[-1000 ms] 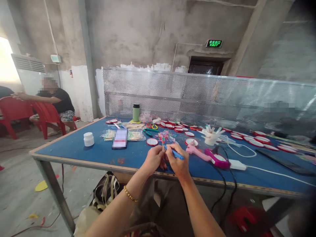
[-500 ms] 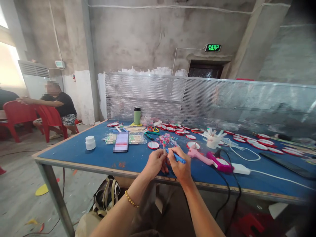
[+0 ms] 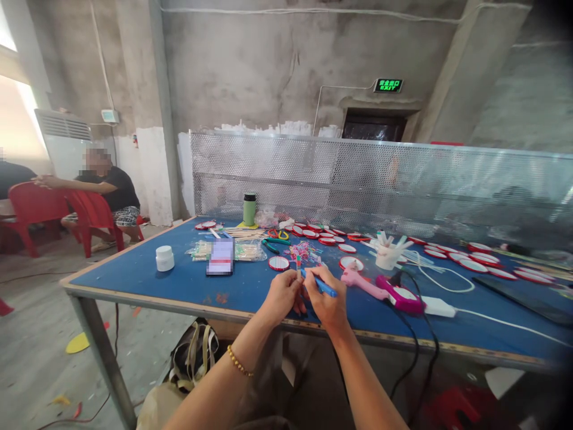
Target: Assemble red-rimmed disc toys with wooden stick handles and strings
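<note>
Near the table's front edge, my left hand [image 3: 283,294] is closed on a small thin stick [image 3: 298,264] that stands upright, with red and green at its top. What kind of stick it is, I cannot make out. A blue pen [image 3: 326,288] sits in the closed fingers of my right hand [image 3: 330,304], its front end pointing left at the stick. Just beyond my hands lie a red-rimmed white disc [image 3: 279,263] and a heap of small pink and blue pieces [image 3: 304,252].
A pink glue gun [image 3: 364,283] with trailing cables lies to the right, near a white cup of sticks [image 3: 385,258]. Several red-rimmed discs [image 3: 472,264] spread across the back. Leftward are a phone [image 3: 219,258], green-handled pliers [image 3: 270,246], a white jar [image 3: 165,258] and a green bottle [image 3: 249,210].
The camera view has shifted very slightly. Both hands keep nearly the same pose, with the stick and the pen still held.
</note>
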Motion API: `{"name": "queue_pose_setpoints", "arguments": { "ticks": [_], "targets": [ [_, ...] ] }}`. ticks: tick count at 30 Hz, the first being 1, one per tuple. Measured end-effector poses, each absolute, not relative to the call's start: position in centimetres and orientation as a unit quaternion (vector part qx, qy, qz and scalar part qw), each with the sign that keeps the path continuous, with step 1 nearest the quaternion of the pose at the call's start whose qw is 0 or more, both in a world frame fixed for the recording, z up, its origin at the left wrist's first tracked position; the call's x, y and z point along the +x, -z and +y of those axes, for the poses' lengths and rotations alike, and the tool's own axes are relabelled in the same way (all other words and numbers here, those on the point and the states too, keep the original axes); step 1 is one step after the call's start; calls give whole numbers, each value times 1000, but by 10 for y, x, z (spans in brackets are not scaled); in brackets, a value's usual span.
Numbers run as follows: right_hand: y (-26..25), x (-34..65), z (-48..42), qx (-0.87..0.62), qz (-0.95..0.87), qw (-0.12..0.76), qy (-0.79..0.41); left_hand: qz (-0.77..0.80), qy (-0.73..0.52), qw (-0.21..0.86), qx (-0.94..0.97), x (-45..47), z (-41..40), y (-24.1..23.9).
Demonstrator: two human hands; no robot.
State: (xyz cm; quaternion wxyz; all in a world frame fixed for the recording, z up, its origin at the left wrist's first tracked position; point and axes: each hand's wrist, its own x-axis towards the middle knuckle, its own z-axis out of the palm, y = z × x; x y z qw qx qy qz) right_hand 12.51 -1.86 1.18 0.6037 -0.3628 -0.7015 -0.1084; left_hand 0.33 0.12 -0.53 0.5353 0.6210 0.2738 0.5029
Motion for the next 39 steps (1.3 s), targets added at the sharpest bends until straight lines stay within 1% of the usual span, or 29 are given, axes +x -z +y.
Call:
{"name": "queue_pose_setpoints", "arguments": {
  "ticks": [21,39],
  "targets": [
    [-10,126,-19,-381,-695,602,101,277,-504,541,613,4,3,7],
    [-12,125,-20,-364,-716,587,100,290,-500,532,619,3,-1,2]
  ]
}}
